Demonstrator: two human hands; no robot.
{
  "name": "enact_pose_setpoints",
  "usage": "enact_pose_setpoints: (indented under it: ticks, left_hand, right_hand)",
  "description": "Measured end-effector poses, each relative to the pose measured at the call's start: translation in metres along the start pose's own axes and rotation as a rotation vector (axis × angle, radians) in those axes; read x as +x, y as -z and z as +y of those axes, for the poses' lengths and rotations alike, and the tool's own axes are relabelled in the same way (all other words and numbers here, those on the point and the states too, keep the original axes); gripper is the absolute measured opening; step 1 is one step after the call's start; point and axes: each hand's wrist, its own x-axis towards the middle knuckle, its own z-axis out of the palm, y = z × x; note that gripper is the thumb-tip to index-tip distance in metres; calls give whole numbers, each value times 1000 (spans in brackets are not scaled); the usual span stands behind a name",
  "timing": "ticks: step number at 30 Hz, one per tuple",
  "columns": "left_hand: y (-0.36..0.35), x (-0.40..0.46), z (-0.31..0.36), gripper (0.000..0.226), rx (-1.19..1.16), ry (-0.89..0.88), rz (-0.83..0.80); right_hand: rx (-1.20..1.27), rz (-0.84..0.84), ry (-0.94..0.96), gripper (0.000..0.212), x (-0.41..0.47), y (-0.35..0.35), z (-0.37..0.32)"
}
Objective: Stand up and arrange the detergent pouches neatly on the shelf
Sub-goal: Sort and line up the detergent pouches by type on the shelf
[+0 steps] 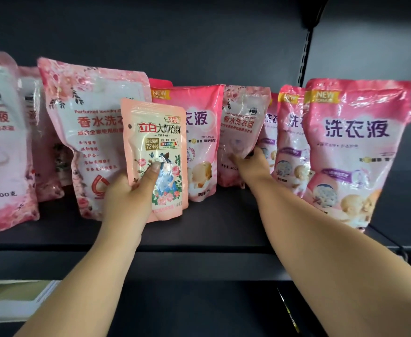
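**Small pouch in hand, back row being righted**

L hand point(129, 190) grips small peach pouch point(157, 159) upright, above shelf point(199, 239) front edge, thumb across its face. R hand point(250, 164) reaches to leaning floral pouch point(243, 132) mid-row; its fingers sit behind the pouch, so grip can't be told. Next, I'd judge: straighten that one, then slot the small one in. Far-left pouches blurred, cut off.

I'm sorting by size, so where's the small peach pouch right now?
In the head view, left of centre: the left hand holds the small peach pouch upright, in front of the large rose-print pouch on the shelf.
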Motion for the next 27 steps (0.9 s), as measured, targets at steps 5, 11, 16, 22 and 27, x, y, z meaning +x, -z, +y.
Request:
enact_pose_setpoints:
  ticks: [5,11,16,22,27]
  left_hand:
    - [1,-4,3,13,-27,6,-41]
    - [3,-1,1,11,-81,26,-91]
    - [2,0,0,8,-80,45,-123]
    - [5,0,7,8,-159,84,-164]
    - [25,-10,17,10,-257,80,-161]
  right_hand:
    - [-135,8,13,54,-24,11,-8]
    - [52,16,-36,42,-46,20,-10]
    - [203,-2,-86,77,-56,14,-13]
    - [201,111,-11,44,-86,17,-17]
    - [355,196,82,20,-135,29,-29]
